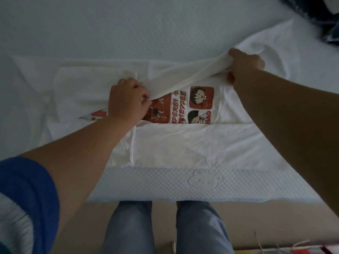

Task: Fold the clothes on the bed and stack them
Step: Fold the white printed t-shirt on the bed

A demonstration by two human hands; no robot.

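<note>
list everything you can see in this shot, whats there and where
t-shirt: one, white with a red cartoon print, spread on the bed, far edge lifted
bed: one, white textured cover with an embossed bear near the front edge
dark garment: one, dark blue, top right corner on the bed
floor: beige, below the bed edge
boxes: count unclear, colourful, bottom right on the floor
legs: two, blue jeans
left hand: pinches the shirt's edge
right hand: grips the edge

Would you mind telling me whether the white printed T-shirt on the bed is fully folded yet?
Partly folded: the near edge of the white printed T-shirt is turned over, and both hands, left and right, grip the far edge.
</note>
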